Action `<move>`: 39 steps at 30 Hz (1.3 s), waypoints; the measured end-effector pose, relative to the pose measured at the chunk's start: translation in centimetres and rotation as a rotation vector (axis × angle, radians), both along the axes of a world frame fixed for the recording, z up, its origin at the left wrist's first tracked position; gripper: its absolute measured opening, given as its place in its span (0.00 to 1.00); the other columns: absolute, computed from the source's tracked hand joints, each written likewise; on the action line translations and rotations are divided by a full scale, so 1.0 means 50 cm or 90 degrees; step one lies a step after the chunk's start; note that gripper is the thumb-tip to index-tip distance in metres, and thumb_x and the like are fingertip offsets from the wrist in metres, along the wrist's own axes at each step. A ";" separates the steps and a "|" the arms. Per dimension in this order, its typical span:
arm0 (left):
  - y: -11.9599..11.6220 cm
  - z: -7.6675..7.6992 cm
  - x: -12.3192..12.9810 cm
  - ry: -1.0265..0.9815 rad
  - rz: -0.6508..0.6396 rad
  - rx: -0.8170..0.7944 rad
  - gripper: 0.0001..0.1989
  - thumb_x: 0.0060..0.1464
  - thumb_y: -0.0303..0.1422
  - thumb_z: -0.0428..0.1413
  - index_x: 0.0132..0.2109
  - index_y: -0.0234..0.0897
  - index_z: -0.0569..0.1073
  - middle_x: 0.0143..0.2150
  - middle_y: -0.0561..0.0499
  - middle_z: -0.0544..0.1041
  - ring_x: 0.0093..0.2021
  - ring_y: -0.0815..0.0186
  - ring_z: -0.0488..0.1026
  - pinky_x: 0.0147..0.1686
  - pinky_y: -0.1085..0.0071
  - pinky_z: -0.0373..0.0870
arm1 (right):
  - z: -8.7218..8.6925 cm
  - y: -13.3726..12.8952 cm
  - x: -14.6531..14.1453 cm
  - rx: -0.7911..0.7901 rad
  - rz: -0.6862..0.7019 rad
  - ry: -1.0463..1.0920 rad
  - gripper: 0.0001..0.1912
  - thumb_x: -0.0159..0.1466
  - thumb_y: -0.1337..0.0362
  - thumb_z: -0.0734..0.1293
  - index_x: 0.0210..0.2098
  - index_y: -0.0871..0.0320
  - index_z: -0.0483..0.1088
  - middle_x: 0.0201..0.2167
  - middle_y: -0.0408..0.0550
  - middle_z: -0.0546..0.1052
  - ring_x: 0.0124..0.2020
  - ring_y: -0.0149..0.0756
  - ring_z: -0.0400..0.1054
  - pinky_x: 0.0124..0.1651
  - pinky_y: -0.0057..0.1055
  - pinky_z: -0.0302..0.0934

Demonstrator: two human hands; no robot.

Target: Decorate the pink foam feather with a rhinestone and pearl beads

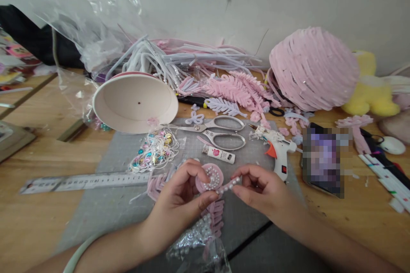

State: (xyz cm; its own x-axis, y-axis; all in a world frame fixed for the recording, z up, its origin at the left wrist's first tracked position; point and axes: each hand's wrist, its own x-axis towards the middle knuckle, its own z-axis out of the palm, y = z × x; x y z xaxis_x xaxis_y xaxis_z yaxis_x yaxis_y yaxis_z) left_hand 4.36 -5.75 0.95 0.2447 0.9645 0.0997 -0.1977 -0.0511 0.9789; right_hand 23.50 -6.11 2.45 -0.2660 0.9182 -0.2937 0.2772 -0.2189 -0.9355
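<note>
My left hand (187, 190) grips a small round pink disc (200, 184) by its edge, with white pearl beads (214, 178) coiled on its face. From the disc a short pearl strand (228, 186) runs to the right, its end pinched between the thumb and finger of my right hand (259, 187). Below my hands lie a clear bag of pearl beads (194, 236) and a pink fuzzy leaf-like piece (217, 217). Just beyond them are a white lighter (218, 153) and silver scissors (211, 130). A white glue gun (278, 153) rests right of the lighter.
A grey cutting mat (109, 217) covers the table's middle, with a steel ruler (86, 182) and tangled bead strings (156, 149) at left. Behind stand a cream bowl (136, 102) and a pink wrapped pot (314, 68). A phone (322, 160) lies at right.
</note>
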 end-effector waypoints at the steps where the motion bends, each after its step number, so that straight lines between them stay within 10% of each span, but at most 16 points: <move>1: 0.000 0.000 0.000 -0.001 0.002 0.000 0.08 0.48 0.24 0.60 0.32 0.38 0.68 0.31 0.54 0.66 0.33 0.71 0.63 0.33 0.78 0.62 | 0.000 0.000 -0.001 -0.001 0.001 -0.001 0.08 0.56 0.61 0.66 0.34 0.58 0.69 0.17 0.35 0.56 0.18 0.24 0.50 0.20 0.20 0.46; 20: 0.007 -0.006 0.005 -0.009 0.044 -0.027 0.08 0.45 0.23 0.60 0.32 0.39 0.70 0.29 0.56 0.68 0.31 0.73 0.66 0.31 0.81 0.64 | 0.016 0.014 0.015 -0.051 0.033 -0.052 0.15 0.61 0.53 0.61 0.31 0.59 0.70 0.25 0.41 0.66 0.27 0.27 0.59 0.29 0.23 0.53; 39: 0.017 -0.003 0.007 -0.143 -0.027 -0.289 0.15 0.39 0.34 0.67 0.33 0.37 0.71 0.29 0.55 0.72 0.29 0.72 0.66 0.29 0.80 0.63 | 0.043 0.018 0.036 0.053 0.091 -0.123 0.12 0.59 0.55 0.66 0.32 0.57 0.75 0.22 0.40 0.69 0.23 0.26 0.57 0.25 0.22 0.49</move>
